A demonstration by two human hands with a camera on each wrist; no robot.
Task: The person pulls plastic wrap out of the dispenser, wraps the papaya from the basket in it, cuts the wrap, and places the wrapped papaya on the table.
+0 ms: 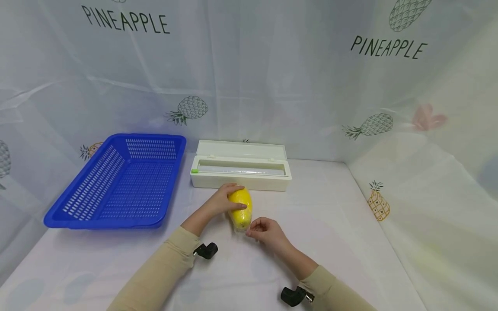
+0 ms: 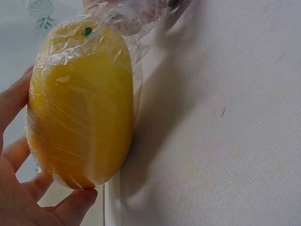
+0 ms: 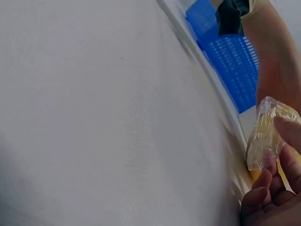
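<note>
A yellow mango point(image 1: 241, 207), wrapped in clear cling film point(image 2: 70, 47), is near the middle of the table. My left hand point(image 1: 222, 201) grips it from the left, thumb on one side and fingers round the far end in the left wrist view. One end of the fruit shows a small green spot under the crinkled film. At the near end, my right hand point(image 1: 268, 233) pinches the loose gathered film point(image 3: 263, 134) between thumb and fingers. Directly behind the fruit stands a white cling film dispenser box point(image 1: 241, 180), its lid raised and a roll inside.
A blue plastic basket point(image 1: 171, 172) with slotted walls stands at the left of the table. Behind the table hangs a pale curtain point(image 1: 272, 86) printed with pineapples. The white tabletop point(image 1: 330, 224) extends to the right of the hands.
</note>
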